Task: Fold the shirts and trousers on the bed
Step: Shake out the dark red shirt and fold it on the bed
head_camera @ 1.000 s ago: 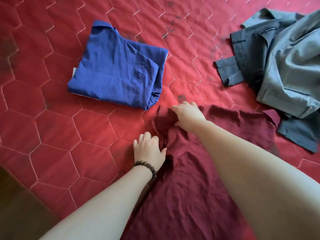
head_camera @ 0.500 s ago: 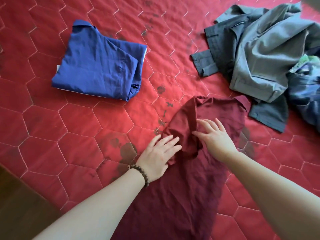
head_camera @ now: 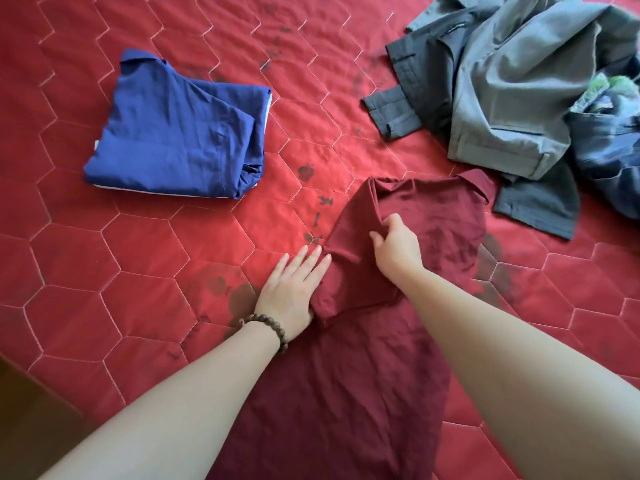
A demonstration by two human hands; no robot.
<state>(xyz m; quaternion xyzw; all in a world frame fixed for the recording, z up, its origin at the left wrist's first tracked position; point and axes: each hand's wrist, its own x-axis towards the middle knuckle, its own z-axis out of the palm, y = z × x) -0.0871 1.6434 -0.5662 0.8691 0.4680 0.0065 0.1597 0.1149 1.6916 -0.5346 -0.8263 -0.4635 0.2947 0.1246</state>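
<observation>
A red quilted bed cover (head_camera: 145, 258) with a stitched hexagon pattern and dark printed marks fills the view. In the near centre lies a maroon shirt (head_camera: 346, 393), spread flat, its collar at the far end and one sleeve side folded over onto its body. The left hand (head_camera: 292, 289), with a beaded bracelet (head_camera: 268, 329) on the wrist, lies flat with straight fingers at the shirt's left folded edge, partly on the cover. The right hand (head_camera: 394, 245) rests on the folded part, fingers curled and pinching a ridge of the maroon cloth.

To the far left, well apart from the hands, sits a blue shirt (head_camera: 180, 133), already folded into a rough square. To the far right is an unfolded heap: grey trousers (head_camera: 512, 98) lying over a dark grey garment (head_camera: 426, 74), with a blue patterned garment (head_camera: 609, 140) at the right edge. A corner of the dark garment lies just beside the maroon collar.
</observation>
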